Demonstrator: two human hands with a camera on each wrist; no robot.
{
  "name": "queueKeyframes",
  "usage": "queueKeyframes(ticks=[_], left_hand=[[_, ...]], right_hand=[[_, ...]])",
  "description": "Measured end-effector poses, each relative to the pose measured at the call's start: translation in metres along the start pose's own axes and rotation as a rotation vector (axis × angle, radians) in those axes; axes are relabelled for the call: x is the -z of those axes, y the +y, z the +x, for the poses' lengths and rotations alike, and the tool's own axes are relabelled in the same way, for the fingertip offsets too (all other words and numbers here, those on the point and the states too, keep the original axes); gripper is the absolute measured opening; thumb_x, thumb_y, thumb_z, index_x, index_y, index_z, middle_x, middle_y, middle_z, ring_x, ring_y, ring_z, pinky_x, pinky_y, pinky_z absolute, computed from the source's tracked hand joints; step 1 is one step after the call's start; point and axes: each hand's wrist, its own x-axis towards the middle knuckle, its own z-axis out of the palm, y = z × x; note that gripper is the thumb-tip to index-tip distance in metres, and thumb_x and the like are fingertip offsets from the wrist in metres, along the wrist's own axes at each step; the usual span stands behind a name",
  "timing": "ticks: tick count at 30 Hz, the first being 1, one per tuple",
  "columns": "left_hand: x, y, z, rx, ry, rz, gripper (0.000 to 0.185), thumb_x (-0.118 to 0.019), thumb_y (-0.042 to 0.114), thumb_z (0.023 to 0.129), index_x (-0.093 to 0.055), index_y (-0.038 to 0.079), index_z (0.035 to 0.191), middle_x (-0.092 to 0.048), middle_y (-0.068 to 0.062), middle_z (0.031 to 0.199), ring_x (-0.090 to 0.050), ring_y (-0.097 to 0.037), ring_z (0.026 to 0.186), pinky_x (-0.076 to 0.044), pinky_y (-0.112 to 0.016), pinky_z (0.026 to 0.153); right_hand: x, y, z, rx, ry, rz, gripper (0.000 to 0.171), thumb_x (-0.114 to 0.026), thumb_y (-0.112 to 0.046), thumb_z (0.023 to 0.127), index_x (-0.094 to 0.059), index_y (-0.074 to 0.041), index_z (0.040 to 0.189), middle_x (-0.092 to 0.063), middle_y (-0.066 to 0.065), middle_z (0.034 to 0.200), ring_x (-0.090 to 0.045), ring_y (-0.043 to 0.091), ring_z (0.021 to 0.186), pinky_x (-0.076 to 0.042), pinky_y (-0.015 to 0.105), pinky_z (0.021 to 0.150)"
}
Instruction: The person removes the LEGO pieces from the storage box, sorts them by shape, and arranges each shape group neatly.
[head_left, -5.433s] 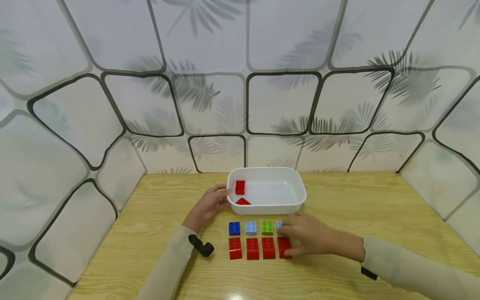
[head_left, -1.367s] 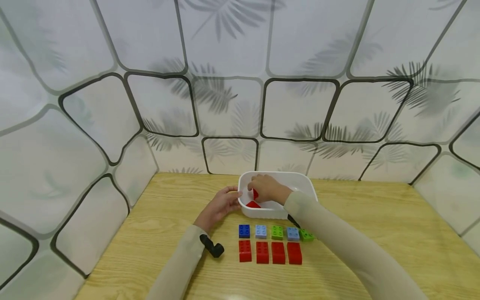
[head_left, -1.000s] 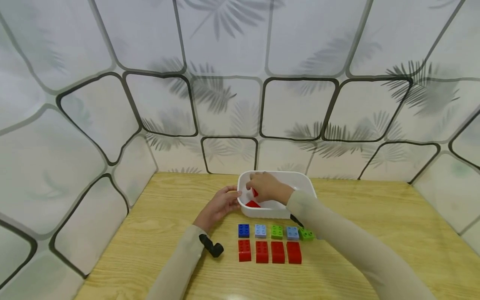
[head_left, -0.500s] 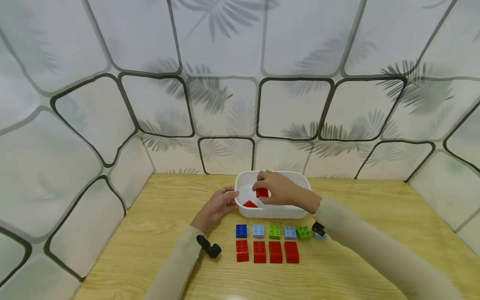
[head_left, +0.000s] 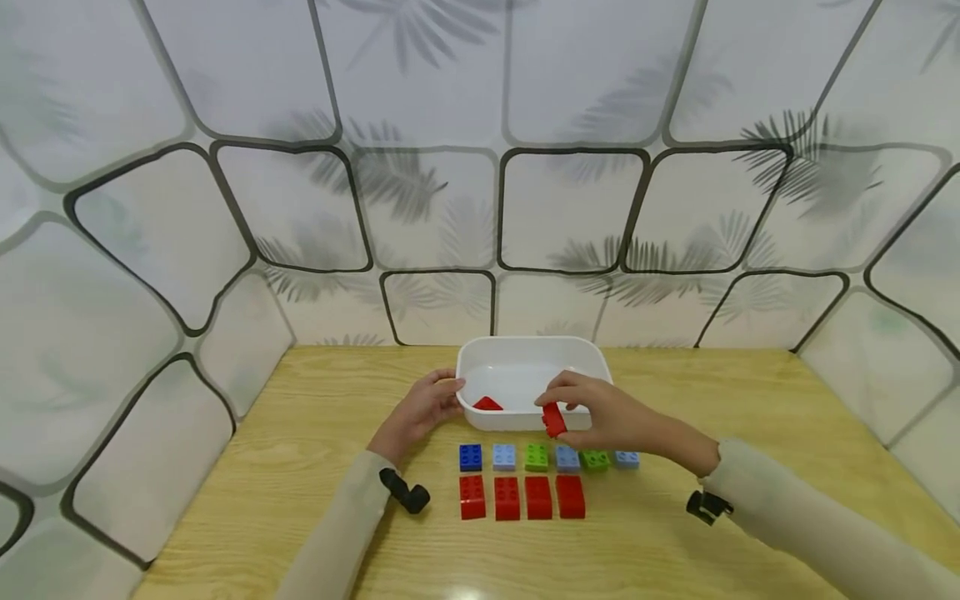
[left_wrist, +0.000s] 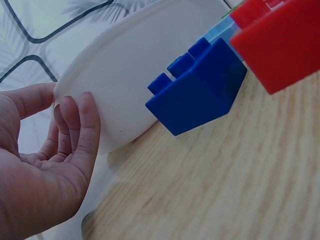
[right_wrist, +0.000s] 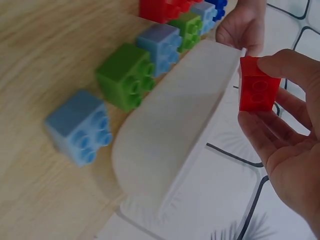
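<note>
Head view: nearest on the wooden surface (head_left: 645, 542) lay a row of four red bricks (head_left: 522, 497), and just beyond it a row of six small bricks (head_left: 547, 457), dark blue, light blue, green, light blue, green, light blue. Above that row the right hand (head_left: 611, 414) pinched a red brick (head_left: 554, 419) between thumb and fingertips, in the air just in front of the white tub (head_left: 585, 358). Half a second earlier the same brick had been held over the tub interior; it had thus been lifted out, which suggested a transfer toward the rows. One red sloped piece (head_left: 487, 404) remained inside the tub. The left hand (head_left: 422, 407) steadied the tub's left end, fingers loosely bent against the wall.

The right wrist view showed the held brick's (right_wrist: 257, 91) stud side facing the tub, which the head view did not resolve. The left wrist view showed the fingers (left_wrist: 82, 127) resting on the wall (left_wrist: 125, 75), not hooked over the rim.
</note>
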Motion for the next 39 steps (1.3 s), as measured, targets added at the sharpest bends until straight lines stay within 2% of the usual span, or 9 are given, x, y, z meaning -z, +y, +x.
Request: queueKeyframes(ticks=[4,7,12,14,19,22,26,31,39], left_hand=[[0.002,0.000,0.001,0.002,-0.005,-0.002,0.031,-0.056,0.012,0.105,-0.047,0.001,0.132,-0.062,0.000,0.090,-0.061,-0.009,0.075,-0.056,-0.022,0.071],[0.002,0.000,0.000,0.012,0.006,-0.003,0.033,-0.056,0.013,0.105,-0.046,0.002,0.134,-0.063,0.001,0.091,-0.061,-0.008,0.075,-0.056,-0.022,0.071],[0.003,0.002,-0.001,0.014,0.010,-0.012,0.032,-0.057,0.013,0.104,-0.047,0.002,0.132,-0.063,0.000,0.092,-0.061,-0.010,0.075,-0.056,-0.023,0.071],[0.003,0.003,-0.002,0.009,0.006,-0.009,0.031,-0.057,0.012,0.104,-0.047,0.002,0.131,-0.063,-0.001,0.092,-0.061,-0.010,0.076,-0.056,-0.023,0.071],[0.002,0.005,-0.003,0.006,-0.008,0.008,0.029,-0.056,0.011,0.104,-0.046,0.001,0.130,-0.062,0.000,0.093,-0.061,-0.010,0.077,-0.056,-0.022,0.073],[0.002,0.004,-0.002,0.006,-0.018,0.008,0.028,-0.055,0.012,0.105,-0.046,0.002,0.129,-0.062,0.000,0.094,-0.061,-0.010,0.078,-0.056,-0.022,0.073],[0.001,0.002,-0.001,0.005,-0.017,0.008,0.026,-0.055,0.012,0.105,-0.047,0.004,0.128,-0.063,0.001,0.093,-0.061,-0.009,0.077,-0.056,-0.022,0.073],[0.000,0.003,-0.002,0.007,-0.024,0.010,0.026,-0.054,0.013,0.105,-0.046,0.004,0.129,-0.064,0.001,0.095,-0.063,-0.009,0.078,-0.057,-0.022,0.074],[-0.001,0.004,-0.002,0.013,-0.017,0.003,0.024,-0.054,0.013,0.105,-0.047,0.005,0.127,-0.063,0.001,0.096,-0.062,-0.010,0.079,-0.057,-0.022,0.074]], right_hand=[[-0.001,0.004,-0.015,-0.002,0.017,0.054,0.045,-0.080,-0.003,0.083,-0.067,-0.011,0.125,-0.063,0.004,0.114,-0.060,0.016,0.097,-0.060,0.033,0.082],[-0.001,0.005,-0.026,-0.005,0.020,0.131,0.044,-0.081,-0.002,0.083,-0.067,-0.012,0.124,-0.064,0.009,0.115,-0.062,0.014,0.098,-0.062,0.038,0.081],[-0.004,0.007,-0.045,-0.015,0.013,0.265,0.041,-0.082,-0.010,0.086,-0.065,-0.014,0.124,-0.065,0.012,0.116,-0.065,0.016,0.102,-0.063,0.040,0.081],[-0.005,0.008,-0.051,-0.026,0.004,0.287,0.040,-0.082,-0.015,0.088,-0.065,-0.014,0.124,-0.065,0.011,0.117,-0.065,0.015,0.103,-0.062,0.040,0.081],[-0.011,0.011,-0.065,-0.064,0.001,0.264,0.041,-0.084,-0.022,0.086,-0.068,-0.011,0.121,-0.067,0.006,0.118,-0.063,0.011,0.103,-0.061,0.035,0.079],[-0.017,0.012,-0.072,-0.093,0.005,0.223,0.040,-0.086,-0.026,0.084,-0.069,-0.015,0.119,-0.069,0.001,0.117,-0.062,0.010,0.103,-0.058,0.031,0.078],[-0.025,0.012,-0.083,-0.115,-0.001,0.205,0.041,-0.086,-0.029,0.083,-0.070,-0.018,0.119,-0.069,-0.001,0.117,-0.061,0.015,0.096,-0.055,0.027,0.076],[-0.030,0.012,-0.093,-0.127,-0.018,0.239,0.042,-0.084,-0.025,0.085,-0.069,-0.017,0.123,-0.068,-0.002,0.115,-0.058,0.019,0.085,-0.053,0.026,0.073],[-0.037,0.017,-0.104,-0.085,-0.001,0.244,0.045,-0.082,-0.019,0.086,-0.067,-0.013,0.128,-0.070,0.003,0.119,-0.060,0.015,0.091,-0.055,0.025,0.075]])
